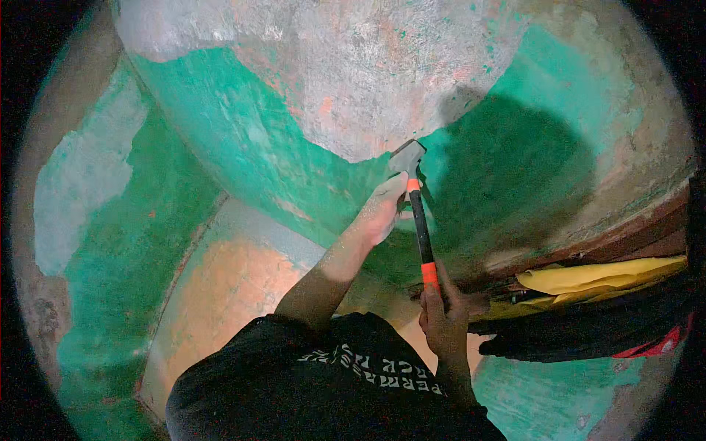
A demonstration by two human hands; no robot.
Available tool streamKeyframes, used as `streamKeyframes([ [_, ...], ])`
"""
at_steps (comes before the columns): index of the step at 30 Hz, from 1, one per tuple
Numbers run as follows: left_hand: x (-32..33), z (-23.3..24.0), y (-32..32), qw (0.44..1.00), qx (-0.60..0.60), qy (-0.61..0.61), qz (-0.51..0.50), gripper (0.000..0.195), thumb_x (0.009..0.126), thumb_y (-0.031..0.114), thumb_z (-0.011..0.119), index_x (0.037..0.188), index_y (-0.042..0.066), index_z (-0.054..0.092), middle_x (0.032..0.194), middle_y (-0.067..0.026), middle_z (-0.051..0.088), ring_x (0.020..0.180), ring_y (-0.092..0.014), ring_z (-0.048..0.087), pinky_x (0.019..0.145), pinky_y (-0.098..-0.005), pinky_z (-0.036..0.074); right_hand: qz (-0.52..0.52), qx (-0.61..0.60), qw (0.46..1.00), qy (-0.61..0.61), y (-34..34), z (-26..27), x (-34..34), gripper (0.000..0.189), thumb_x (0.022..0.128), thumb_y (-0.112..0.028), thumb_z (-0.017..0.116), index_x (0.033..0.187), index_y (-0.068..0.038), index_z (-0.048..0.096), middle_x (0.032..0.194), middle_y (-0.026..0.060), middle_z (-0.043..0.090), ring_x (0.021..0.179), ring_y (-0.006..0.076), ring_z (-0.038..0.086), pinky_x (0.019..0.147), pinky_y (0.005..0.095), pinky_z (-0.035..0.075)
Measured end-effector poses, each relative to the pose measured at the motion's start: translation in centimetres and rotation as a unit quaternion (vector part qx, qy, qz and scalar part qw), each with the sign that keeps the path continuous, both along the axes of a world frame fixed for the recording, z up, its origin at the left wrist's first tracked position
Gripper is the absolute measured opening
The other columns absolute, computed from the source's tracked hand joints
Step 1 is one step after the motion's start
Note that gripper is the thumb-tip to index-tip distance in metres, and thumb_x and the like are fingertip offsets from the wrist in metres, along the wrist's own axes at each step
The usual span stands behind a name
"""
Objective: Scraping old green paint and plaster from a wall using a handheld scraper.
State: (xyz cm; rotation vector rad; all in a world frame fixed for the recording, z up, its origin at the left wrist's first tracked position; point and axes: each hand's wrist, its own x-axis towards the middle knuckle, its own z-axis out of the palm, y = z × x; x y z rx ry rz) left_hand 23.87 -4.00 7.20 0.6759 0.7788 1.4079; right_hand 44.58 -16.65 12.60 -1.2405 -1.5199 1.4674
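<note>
My right hand (444, 320) grips the lower end of a hammer (422, 231) with a black and orange handle and a grey metal head. The hammer stands nearly upright in the picture, its head in front of a painted wall (248, 132) at the lower edge of a grey bare patch (353, 82). My left hand (389, 204) is raised just left of the handle, its thumb close below the hammer head. Its fingers are bent and partly behind the handle; whether they hold anything is hidden.
Green paint with worn patches surrounds the grey area. A large dark shadow falls on the wall at right. Below it, a brown ledge (623, 234) runs to the right, with yellow cloth or sheeting (601, 275) and dark fabric (562, 333) hanging beneath. A wall corner shows at left.
</note>
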Motion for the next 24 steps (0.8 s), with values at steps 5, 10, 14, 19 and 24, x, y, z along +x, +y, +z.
streamKeyframes([
  [5, 0.3, -0.4, 0.3, 1.000, -0.004, -0.010, 0.006, 0.037, 0.100, 0.047, 0.047, 0.114, 0.016, 0.061, 0.112, 0.0035, 0.060, 0.104, -0.012, 0.053, 0.087, -0.0452, 0.046, 0.003, 0.047, 0.999, -0.011, 0.2, -1.2, 0.4, 0.051, 0.101, -0.020, 0.049, 0.147, -0.005, 0.037, 0.072, -0.0020, 0.048, 0.048, 0.0024, 0.038, 0.042, 0.0202, 0.033],
  [10, 0.4, -0.6, 0.3, 1.000, -0.009, 0.005, 0.017, 0.039, 0.100, 0.047, 0.046, 0.112, 0.014, 0.061, 0.110, 0.0029, 0.057, 0.100, -0.013, 0.052, 0.087, -0.0428, 0.046, -0.012, -0.036, 0.999, -0.011, 0.5, 0.1, 0.5, 0.051, 0.100, -0.029, 0.050, 0.142, -0.002, 0.044, 0.072, -0.0017, 0.052, 0.062, 0.0084, 0.047, 0.056, 0.0263, 0.041],
  [14, 0.1, -0.8, 0.3, 0.999, 0.001, 0.012, 0.031, 0.039, 0.100, 0.047, 0.046, 0.113, 0.013, 0.060, 0.109, 0.0022, 0.057, 0.101, -0.013, 0.052, 0.086, -0.0418, 0.047, 0.002, 0.038, 0.999, -0.002, 0.9, -2.2, 0.3, 0.051, 0.100, -0.024, 0.051, 0.146, -0.005, 0.040, 0.072, -0.0035, 0.047, 0.050, 0.0027, 0.037, 0.043, 0.0198, 0.033],
  [19, 0.5, 0.6, -0.3, 1.000, -0.007, 0.009, 0.009, 0.040, 0.101, 0.047, 0.044, 0.117, 0.013, 0.058, 0.108, 0.0014, 0.056, 0.102, -0.013, 0.050, 0.087, -0.0425, 0.047, -0.012, 0.087, 0.994, -0.058, 0.7, -2.2, 1.0, 0.048, 0.100, -0.022, 0.051, 0.145, -0.007, 0.043, 0.072, -0.0040, 0.047, 0.053, 0.0027, 0.038, 0.046, 0.0202, 0.033],
  [24, 0.4, 1.0, -0.4, 0.999, 0.006, -0.018, 0.038, 0.036, 0.100, 0.045, 0.047, 0.108, 0.012, 0.059, 0.092, 0.0007, 0.060, 0.080, -0.011, 0.057, 0.068, -0.0271, 0.047, -0.011, 0.151, 0.987, -0.056, 0.8, -3.0, 0.5, 0.047, 0.100, -0.021, 0.052, 0.144, -0.005, 0.043, 0.073, -0.0039, 0.048, 0.056, 0.0033, 0.040, 0.048, 0.0212, 0.034],
])
